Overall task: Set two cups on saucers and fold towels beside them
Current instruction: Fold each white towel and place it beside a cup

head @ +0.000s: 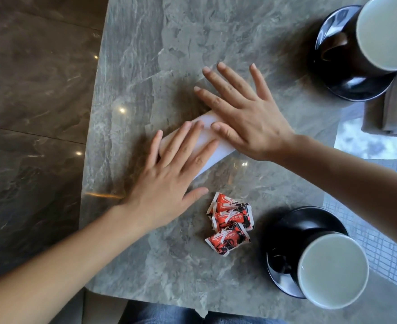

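Observation:
A folded white towel lies flat in the middle of the grey stone table. My left hand presses on its near-left part with straight, spread fingers. My right hand lies flat over its far-right end, fingers straight and fanned. Most of the towel is hidden under both palms. A black cup with a white inside stands on a black saucer at the near right. A second black cup stands on its black saucer at the far right.
Three red and white wrapped packets lie just right of my left thumb, between the towel and the near saucer. A folded grey towel sits at the right edge beside the far saucer. The table's left edge drops to a dark tiled floor.

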